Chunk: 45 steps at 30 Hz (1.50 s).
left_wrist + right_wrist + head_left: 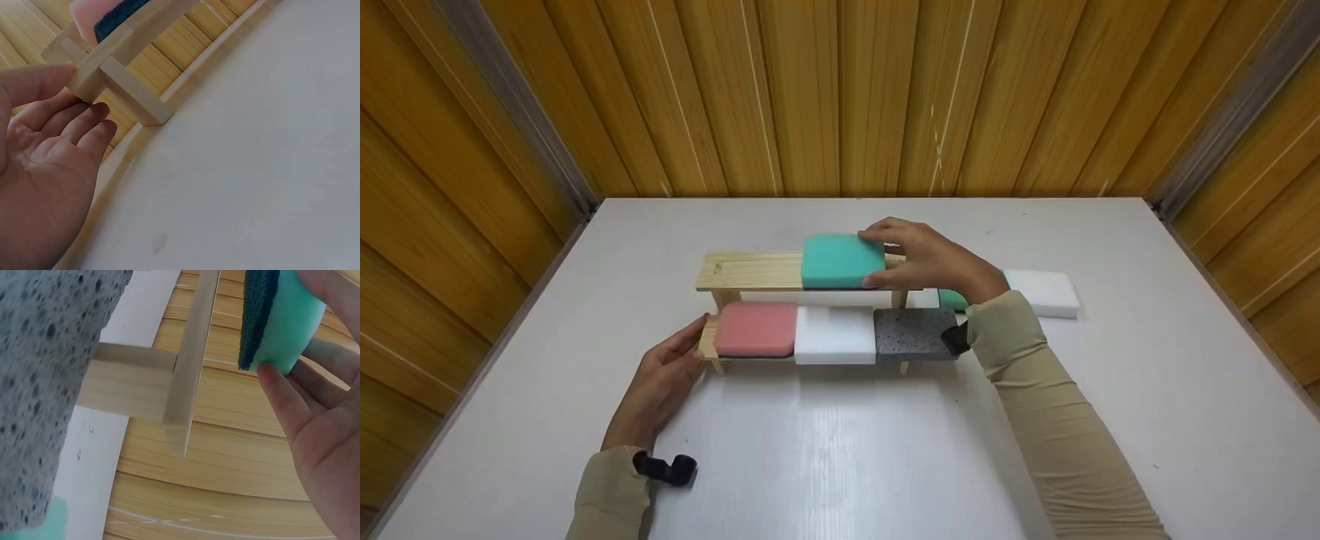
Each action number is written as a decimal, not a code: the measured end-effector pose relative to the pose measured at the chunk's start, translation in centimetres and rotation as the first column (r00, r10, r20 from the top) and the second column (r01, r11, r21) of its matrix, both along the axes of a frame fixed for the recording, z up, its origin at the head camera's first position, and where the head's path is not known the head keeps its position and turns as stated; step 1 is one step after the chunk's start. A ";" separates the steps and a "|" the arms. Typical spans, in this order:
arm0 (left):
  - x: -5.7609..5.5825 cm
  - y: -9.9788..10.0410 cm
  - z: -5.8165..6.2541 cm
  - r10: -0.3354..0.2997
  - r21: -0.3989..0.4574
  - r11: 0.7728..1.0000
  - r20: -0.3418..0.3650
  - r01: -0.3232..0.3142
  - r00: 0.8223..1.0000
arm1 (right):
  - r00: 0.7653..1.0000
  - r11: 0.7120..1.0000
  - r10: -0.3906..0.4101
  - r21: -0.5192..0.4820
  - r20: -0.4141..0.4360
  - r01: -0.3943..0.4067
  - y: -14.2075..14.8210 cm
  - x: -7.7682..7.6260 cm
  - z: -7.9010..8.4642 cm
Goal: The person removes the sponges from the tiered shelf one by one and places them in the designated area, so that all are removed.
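My right hand [926, 255] pinches a turquoise scrub sponge [840, 261] between thumb and fingers. In the right wrist view, a gap separates the sponge's dark scouring side [259, 320] from the upper plank [194, 365]. My left hand [664, 379] holds the left end of the two-tier wooden rack [750, 270], thumb and fingers at the lower plank's tip [90, 76]. Along the lower tier sit a pink scrub sponge [756, 328], a white sponge block [835, 335] and a grey pitted pumice stone [915, 334], side by side.
On the white table [825, 457], behind my right wrist, lie another white sponge block [1042, 292] and a green sponge [952, 299], partly hidden. Yellow wood-look panels [840, 97] rise at the back and sides.
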<state>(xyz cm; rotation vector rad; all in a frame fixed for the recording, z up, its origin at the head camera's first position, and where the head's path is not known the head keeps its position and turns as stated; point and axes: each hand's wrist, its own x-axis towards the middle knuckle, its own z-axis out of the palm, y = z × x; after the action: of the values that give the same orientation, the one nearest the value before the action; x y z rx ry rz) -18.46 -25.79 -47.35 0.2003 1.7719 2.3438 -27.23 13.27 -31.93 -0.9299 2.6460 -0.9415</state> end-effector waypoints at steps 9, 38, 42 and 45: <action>0.0 0.2 0.1 0.003 0.005 1.000 -0.002 -0.003 1.000 | 1.000 0.999 -0.011 -0.040 0.005 0.011 2.0 0.7 0.0; 0.3 0.0 0.5 0.026 -0.040 0.999 0.026 -0.025 0.999 | 0.993 0.996 -0.072 -0.061 -0.091 0.067 7.1 2.3 -1.0; 0.4 -0.1 0.4 0.018 -0.038 0.999 0.009 -0.018 1.000 | 0.992 0.995 -0.081 -0.062 -0.099 0.076 7.8 2.4 -1.4; 0.4 -0.1 0.5 0.018 -0.037 0.999 0.012 -0.017 1.000 | 0.989 0.995 -0.090 -0.059 -0.114 0.084 8.3 2.5 -1.6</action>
<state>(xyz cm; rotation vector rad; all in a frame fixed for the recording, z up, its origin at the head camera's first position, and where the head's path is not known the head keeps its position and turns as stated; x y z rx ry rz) -18.11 -25.89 -46.88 0.1649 1.8165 2.3173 -24.74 21.61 -33.55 -0.9144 2.7922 -1.0133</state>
